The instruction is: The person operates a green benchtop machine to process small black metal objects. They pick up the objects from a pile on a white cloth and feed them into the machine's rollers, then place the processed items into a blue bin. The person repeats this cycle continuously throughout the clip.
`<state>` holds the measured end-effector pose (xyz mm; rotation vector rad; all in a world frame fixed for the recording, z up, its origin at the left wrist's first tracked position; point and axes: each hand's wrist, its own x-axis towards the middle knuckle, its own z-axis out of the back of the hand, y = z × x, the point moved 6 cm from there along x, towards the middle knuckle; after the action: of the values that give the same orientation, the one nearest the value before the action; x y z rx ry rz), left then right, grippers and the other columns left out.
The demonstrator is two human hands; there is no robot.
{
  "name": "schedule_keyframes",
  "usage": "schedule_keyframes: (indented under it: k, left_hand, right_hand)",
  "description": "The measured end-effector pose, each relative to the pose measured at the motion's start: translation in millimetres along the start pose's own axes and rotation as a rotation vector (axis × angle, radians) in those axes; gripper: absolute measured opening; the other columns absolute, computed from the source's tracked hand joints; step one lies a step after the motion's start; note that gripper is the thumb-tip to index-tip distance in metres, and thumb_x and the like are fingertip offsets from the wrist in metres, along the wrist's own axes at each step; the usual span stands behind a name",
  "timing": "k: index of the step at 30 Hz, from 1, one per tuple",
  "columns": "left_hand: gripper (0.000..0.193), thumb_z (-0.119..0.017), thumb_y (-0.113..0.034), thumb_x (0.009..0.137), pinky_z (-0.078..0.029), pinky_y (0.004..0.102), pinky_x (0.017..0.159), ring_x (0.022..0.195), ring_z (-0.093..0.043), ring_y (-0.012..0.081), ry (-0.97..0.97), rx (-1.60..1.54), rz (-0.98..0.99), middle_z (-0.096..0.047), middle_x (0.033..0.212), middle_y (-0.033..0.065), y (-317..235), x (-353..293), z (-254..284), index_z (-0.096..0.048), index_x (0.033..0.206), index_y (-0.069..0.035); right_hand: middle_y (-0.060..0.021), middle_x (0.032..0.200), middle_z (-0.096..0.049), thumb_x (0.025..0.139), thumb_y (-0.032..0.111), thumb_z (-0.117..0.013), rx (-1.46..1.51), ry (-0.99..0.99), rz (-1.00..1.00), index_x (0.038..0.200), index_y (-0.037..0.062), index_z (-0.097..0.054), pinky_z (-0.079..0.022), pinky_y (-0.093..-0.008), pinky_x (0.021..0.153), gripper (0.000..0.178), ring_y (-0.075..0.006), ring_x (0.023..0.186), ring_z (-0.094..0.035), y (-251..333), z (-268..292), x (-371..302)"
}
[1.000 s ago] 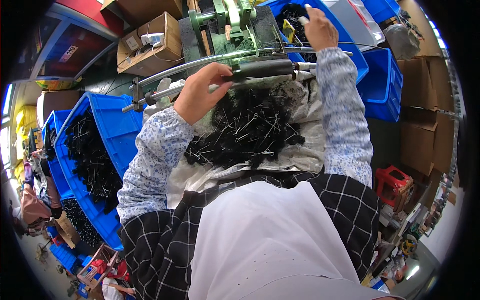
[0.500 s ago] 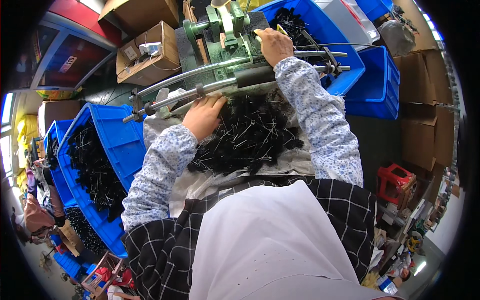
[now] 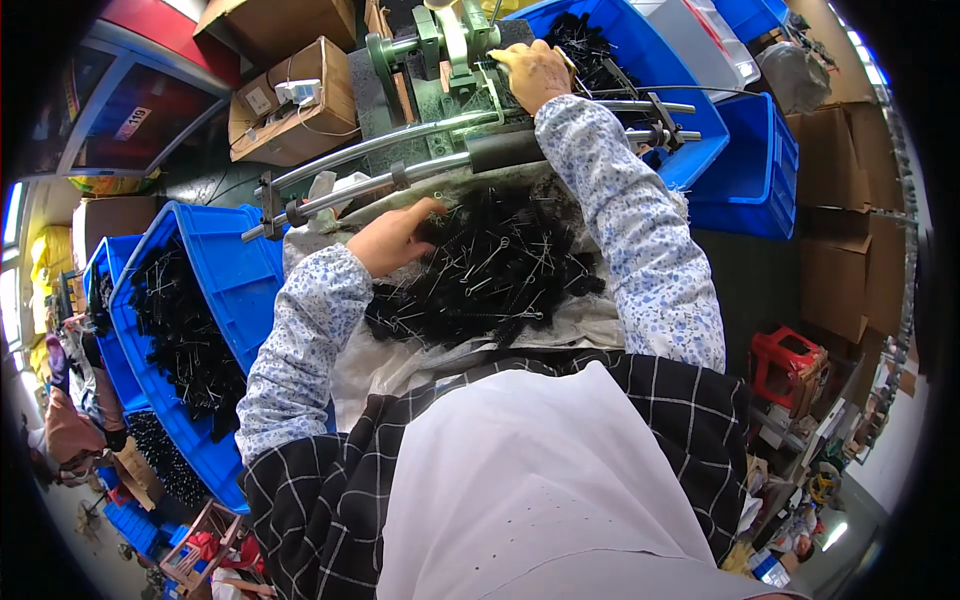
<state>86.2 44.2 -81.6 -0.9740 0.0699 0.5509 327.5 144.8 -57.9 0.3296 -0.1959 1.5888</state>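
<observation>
A large blue crate (image 3: pixel 235 265) stands left; a green machine (image 3: pixel 429 50), far centre. Nearer, pale cloth (image 3: pixel 590 326) bears heaped black brushes (image 3: pixel 490 270) with wire stems. The right hand (image 3: pixel 537 77), fingers curled, is beside the machine; I cannot tell its grip. The left hand (image 3: pixel 390 239), open, thumb apart, is at the heap's left edge.

Over on the left stands a glass-fronted cabinet (image 3: pixel 95 85), and near it an open carton (image 3: pixel 265 145) with a white adapter (image 3: pixel 297 92) at its top and a cable (image 3: pixel 330 132) trailing over the side. Another carton (image 3: pixel 285 25) sits behind. Yellow sacks (image 3: pixel 50 255) are heaped farther left. Opposite, cardboard boxes (image 3: pixel 832 270) stand near a red stool (image 3: pixel 785 360), with a grey bag (image 3: pixel 795 78) beyond.
</observation>
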Motion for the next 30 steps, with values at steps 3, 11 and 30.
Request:
schedule_keyframes:
  k: [3,11,30]
  left_hand:
    - [0.040,-0.066,-0.011,0.078,-0.047,0.0335,0.073,0.083,-0.060,0.0276,-0.033,-0.062,-0.053,-0.058,0.104,0.0153,-12,-1,3,-0.048,0.113,-0.007]
    - [0.016,-0.063,-0.010,0.078,-0.046,0.0324,0.072,0.079,-0.058,0.0243,-0.060,-0.044,-0.052,-0.058,0.093,0.0102,-9,-17,9,-0.057,0.092,-0.004]
    - [0.028,-0.057,-0.002,0.082,-0.045,0.0299,0.083,0.098,-0.055,0.0231,-0.463,0.020,-0.159,-0.053,0.109,0.0105,-74,-44,81,-0.056,0.109,-0.003]
  right_hand:
    - [-0.0017,0.099,-0.059,0.084,0.022,-0.054,-0.028,-0.023,0.036,0.105,0.0210,-0.064,-0.038,-0.0373,0.084,0.024,-0.0214,0.096,-0.051,-1,5,-2]
    - [-0.0090,0.100,-0.060,0.078,0.030,-0.060,-0.046,-0.035,-0.085,0.112,0.0101,-0.058,-0.038,-0.0407,0.085,0.039,-0.0242,0.104,-0.051,-18,15,-25]
    - [-0.0111,0.096,-0.064,0.078,0.028,-0.057,-0.044,0.046,-0.071,0.107,0.0091,-0.061,-0.043,-0.0420,0.082,0.035,-0.0293,0.105,-0.056,-8,15,-16]
